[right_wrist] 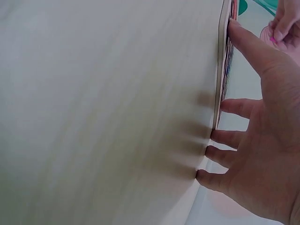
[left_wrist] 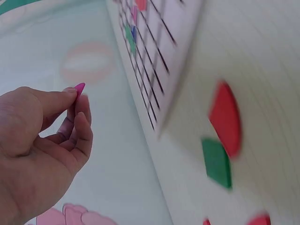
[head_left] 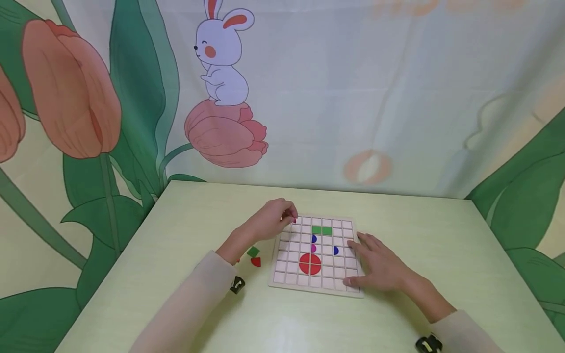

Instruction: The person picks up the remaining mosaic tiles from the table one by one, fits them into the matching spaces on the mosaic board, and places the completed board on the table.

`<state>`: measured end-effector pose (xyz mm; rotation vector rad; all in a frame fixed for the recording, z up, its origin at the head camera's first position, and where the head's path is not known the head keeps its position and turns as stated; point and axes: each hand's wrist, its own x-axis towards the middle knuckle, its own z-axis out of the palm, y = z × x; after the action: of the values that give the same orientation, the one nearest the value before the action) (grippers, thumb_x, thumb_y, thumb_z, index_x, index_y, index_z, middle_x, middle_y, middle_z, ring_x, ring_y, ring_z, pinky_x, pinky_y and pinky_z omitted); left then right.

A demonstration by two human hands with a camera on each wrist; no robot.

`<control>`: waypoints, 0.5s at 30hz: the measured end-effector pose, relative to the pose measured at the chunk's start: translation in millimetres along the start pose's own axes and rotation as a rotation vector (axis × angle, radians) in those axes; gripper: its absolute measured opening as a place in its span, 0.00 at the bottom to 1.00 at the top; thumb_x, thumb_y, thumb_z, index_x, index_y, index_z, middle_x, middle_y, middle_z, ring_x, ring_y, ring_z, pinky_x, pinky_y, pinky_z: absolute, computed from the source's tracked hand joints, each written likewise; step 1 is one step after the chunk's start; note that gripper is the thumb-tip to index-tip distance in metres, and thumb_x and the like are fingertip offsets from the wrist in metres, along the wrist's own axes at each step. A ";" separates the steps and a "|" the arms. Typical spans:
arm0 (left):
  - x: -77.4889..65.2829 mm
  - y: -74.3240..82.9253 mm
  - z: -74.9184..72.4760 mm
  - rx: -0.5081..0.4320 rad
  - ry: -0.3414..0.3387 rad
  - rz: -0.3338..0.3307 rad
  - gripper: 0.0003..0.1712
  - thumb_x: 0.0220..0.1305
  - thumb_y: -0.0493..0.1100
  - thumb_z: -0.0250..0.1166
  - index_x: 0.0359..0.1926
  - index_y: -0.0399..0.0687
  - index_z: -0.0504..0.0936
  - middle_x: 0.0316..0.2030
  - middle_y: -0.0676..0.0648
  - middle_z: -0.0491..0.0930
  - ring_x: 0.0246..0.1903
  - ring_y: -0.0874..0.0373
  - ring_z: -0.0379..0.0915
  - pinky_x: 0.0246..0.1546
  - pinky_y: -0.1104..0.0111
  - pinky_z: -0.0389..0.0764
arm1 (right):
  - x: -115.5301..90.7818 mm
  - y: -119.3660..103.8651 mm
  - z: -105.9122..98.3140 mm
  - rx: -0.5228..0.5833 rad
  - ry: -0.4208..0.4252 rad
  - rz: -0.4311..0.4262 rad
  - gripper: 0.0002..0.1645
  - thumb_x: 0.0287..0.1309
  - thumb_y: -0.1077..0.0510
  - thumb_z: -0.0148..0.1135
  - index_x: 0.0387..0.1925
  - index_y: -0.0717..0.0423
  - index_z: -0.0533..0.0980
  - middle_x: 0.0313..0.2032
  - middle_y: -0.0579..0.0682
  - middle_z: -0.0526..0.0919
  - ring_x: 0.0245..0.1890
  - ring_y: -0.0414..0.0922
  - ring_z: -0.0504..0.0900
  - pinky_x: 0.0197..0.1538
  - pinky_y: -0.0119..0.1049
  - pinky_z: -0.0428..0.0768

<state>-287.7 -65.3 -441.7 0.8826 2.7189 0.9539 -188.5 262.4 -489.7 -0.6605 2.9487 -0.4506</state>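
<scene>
My left hand (head_left: 271,219) pinches a small pink piece (left_wrist: 80,88) between thumb and forefinger, over the far left corner of a white gridded board (head_left: 280,267). The other fingers of that hand are loosely bent. With fingers spread, my right hand (head_left: 381,262) rests at the board's right side, thumb on its near right part. On the grid lie red quarter-circle pieces (head_left: 305,259) forming a full circle, two green squares (head_left: 317,229) side by side, a pink half-round piece (head_left: 313,248) and blue half-round pieces (head_left: 336,250).
Left of the board, a loose green square (head_left: 253,251) and a red quarter piece (head_left: 256,262) lie on the pale table (head_left: 176,264); another red piece is partly hidden by the left wrist. Behind the table hangs a cloth (head_left: 309,98) printed with a rabbit and tulips.
</scene>
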 end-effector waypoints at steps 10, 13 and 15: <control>25.7 19.1 25.4 -0.096 -0.002 -0.009 0.04 0.78 0.39 0.64 0.49 0.46 0.83 0.40 0.53 0.83 0.41 0.59 0.79 0.45 0.71 0.81 | 0.1 0.5 0.0 -0.013 -0.015 0.011 0.65 0.53 0.22 0.71 0.78 0.59 0.65 0.79 0.68 0.58 0.78 0.70 0.57 0.73 0.69 0.62; 31.7 23.8 31.1 -0.094 -0.007 -0.018 0.04 0.77 0.41 0.66 0.47 0.47 0.83 0.39 0.52 0.84 0.40 0.59 0.77 0.43 0.72 0.81 | 0.3 1.2 -0.2 -0.008 -0.014 0.014 0.65 0.53 0.22 0.70 0.78 0.58 0.65 0.79 0.68 0.58 0.78 0.69 0.56 0.73 0.69 0.62; 34.6 25.9 34.3 -0.082 -0.018 -0.018 0.03 0.77 0.42 0.66 0.45 0.49 0.84 0.38 0.51 0.84 0.38 0.59 0.77 0.41 0.72 0.80 | 0.6 2.2 0.9 -0.007 -0.016 0.013 0.65 0.53 0.21 0.70 0.79 0.57 0.65 0.79 0.67 0.58 0.78 0.69 0.56 0.73 0.69 0.62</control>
<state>-293.3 -11.2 -450.8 0.8469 2.6471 1.0400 -189.7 263.8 -491.2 -0.6429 2.9393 -0.4319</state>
